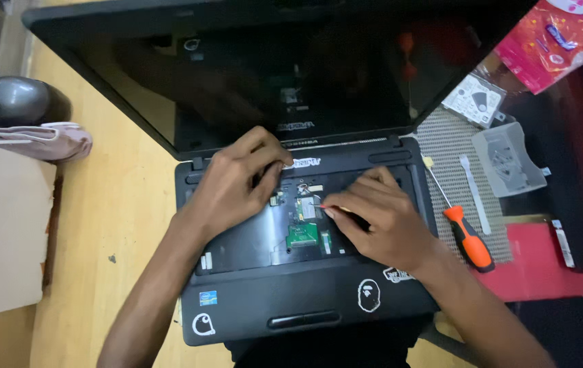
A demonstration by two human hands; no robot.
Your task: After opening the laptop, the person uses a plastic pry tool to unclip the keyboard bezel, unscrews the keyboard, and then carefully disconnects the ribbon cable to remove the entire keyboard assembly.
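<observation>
the laptop (305,300) sits open at the worktop's (121,204) near edge, keyboard off, green board (303,235) bare in the tray. the right hand (380,221) pinches a thin tool (329,207), fingers closed on it, tip by the board; a slip could likely scratch it or tear a ribbon. the left hand (240,180) presses curled fingers on the tray's far rim, holding nothing. an orange screwdriver (467,238) lies right.

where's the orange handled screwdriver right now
In the head view the orange-handled screwdriver lies unheld on the grey mat, just right of the open laptop, beside the right hand.
</observation>
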